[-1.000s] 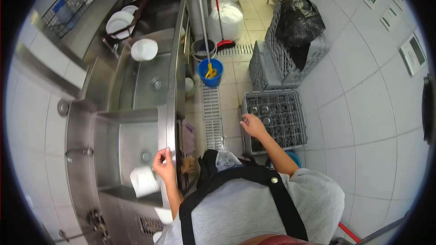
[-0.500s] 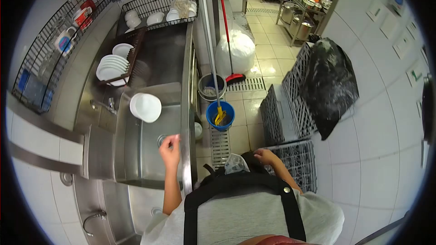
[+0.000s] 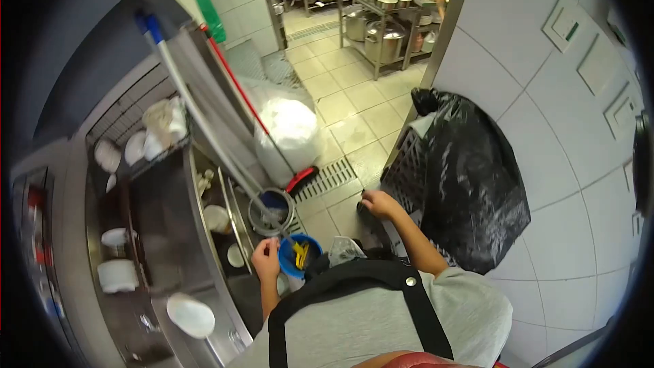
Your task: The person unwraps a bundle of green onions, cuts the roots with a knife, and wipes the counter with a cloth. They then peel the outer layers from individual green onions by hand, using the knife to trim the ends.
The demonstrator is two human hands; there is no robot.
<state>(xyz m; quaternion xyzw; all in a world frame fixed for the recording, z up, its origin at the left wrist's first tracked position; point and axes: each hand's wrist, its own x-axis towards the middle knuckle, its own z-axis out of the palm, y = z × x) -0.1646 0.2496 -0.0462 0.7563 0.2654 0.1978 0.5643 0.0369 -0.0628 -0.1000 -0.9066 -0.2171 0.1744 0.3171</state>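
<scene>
Just beside the bucket (image 3: 298, 257) my left hand (image 3: 266, 259) hangs loosely curled, its hold unclear, while past the bucket my right hand (image 3: 379, 204) clasps the crate (image 3: 407, 158), not yet lifted.

Wash-up corner of a kitchen: steel, tiles and full bags.
A black rubbish bag (image 3: 477, 184) slumps against the tiled wall on the right. On the tiled floor (image 3: 354, 116), a full white bag (image 3: 289, 129) stands beside the far end of the steel desk (image 3: 163, 211), with a red-handled broom (image 3: 235, 82) leaning across it and its head by the floor drain grate (image 3: 327, 178). A grey bucket (image 3: 270, 212) sits at the desk's floor-side edge. Plates fill the wire rack (image 3: 136, 136) at the desk's far end, and a white bowl (image 3: 191, 315) lies at its near end. Pots load a distant steel trolley (image 3: 381, 20).
</scene>
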